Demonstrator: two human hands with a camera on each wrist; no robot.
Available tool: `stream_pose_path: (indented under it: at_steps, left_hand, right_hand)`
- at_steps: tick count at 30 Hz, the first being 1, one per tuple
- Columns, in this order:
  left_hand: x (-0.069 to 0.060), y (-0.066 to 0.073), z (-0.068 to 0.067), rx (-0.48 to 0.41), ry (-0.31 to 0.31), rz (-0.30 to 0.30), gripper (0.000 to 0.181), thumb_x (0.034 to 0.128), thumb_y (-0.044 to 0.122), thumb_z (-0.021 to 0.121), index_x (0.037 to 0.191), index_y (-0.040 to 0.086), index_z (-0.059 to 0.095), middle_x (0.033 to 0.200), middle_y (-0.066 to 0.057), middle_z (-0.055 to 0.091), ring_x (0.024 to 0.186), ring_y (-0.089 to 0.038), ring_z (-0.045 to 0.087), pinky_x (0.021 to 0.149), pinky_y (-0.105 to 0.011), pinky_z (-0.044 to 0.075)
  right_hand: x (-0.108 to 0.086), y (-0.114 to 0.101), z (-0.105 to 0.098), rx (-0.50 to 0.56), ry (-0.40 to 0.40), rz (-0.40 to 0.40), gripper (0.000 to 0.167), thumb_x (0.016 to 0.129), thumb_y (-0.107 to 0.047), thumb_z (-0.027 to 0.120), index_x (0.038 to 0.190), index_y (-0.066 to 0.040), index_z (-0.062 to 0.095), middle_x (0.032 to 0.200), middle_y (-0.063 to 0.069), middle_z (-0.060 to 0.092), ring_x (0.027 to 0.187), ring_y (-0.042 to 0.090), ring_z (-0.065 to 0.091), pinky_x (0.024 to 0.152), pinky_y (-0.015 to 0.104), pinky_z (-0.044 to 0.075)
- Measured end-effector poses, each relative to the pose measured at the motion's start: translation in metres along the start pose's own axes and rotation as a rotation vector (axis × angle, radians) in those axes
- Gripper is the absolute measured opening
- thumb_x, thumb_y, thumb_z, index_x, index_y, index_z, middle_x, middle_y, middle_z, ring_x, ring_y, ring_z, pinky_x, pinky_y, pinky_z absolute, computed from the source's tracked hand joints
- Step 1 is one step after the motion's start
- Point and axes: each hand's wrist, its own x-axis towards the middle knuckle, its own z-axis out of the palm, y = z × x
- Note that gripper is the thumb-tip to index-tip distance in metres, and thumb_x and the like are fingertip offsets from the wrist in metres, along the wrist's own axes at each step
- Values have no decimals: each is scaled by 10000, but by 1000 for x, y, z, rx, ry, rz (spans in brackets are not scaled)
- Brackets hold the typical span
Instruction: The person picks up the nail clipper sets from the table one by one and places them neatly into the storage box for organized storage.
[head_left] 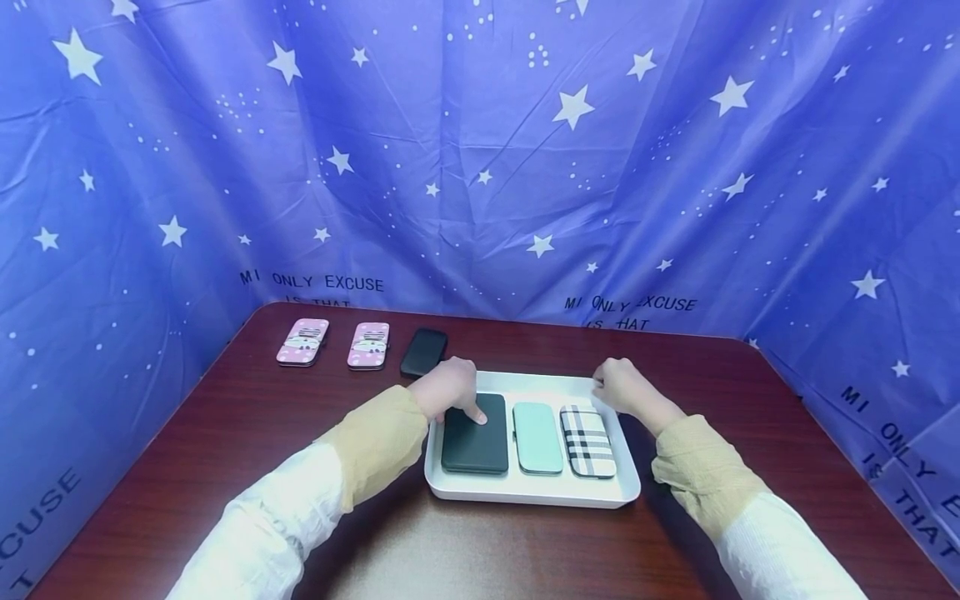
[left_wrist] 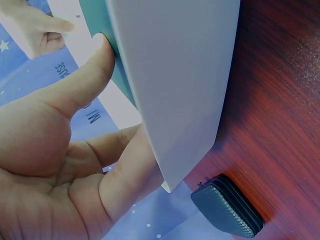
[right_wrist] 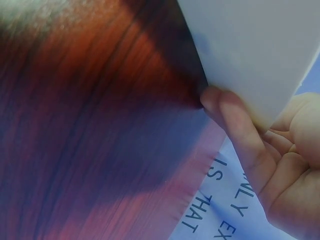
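A white tray [head_left: 532,497] holds a dark green flat case [head_left: 476,450], a mint case [head_left: 538,442] and a plaid case [head_left: 588,442], set side by side. My left hand [head_left: 450,390] grips the tray at its far left corner. In the left wrist view, its fingers [left_wrist: 135,165] are at the tray wall, and the thumb reaches over the rim by the dark green case; whether it touches the case I cannot tell. At the far right corner, my right hand [head_left: 628,388] holds the tray, its fingers [right_wrist: 240,125] curled against the outer wall and underside.
Left of the tray, two pink patterned cases [head_left: 303,342] and a black case [head_left: 424,352] lie on the dark red wooden table [head_left: 225,467]. The black case is close to my left hand. A blue star-printed curtain [head_left: 480,167] hangs behind the table and along its sides.
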Motion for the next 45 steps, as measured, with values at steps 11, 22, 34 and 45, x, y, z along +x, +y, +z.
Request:
stream_pose_path:
  at_steps: [11,22,34,45]
  left_hand:
    - [-3,-3,4,-2,32,13,781,748,409,867,1328,4,538,1125,-149,641,513,-231,662,460,-312,552]
    - [-6,-9,-5,55,50,93,574,823,427,802,1148,-8,614,1032,-148,688,437,-188,644,421,-257,521]
    - [-12,-27,-19,-45,309,348,231,948,249,674,875,34,714,806,-71,695,719,-197,628,703,-344,549]
    - [13,-54,-12,33,658,390,186,954,163,632,1031,-3,663,974,-167,681,945,-340,676,835,-460,558]
  right_hand:
    - [1,0,0,-7,-7,13,502,885,14,637,559,-184,310,561,-95,192,500,65,248,490,213,256]
    - [1,1,0,-6,5,-7,517,875,22,631,555,-189,284,561,-96,176,502,63,226,491,209,245]
    - [1,2,1,-4,6,-8,523,873,24,636,552,-189,283,558,-97,178,506,61,216,495,207,235]
    - [1,1,1,-2,0,3,502,881,21,615,560,-185,289,564,-93,175,507,64,220,494,211,242]
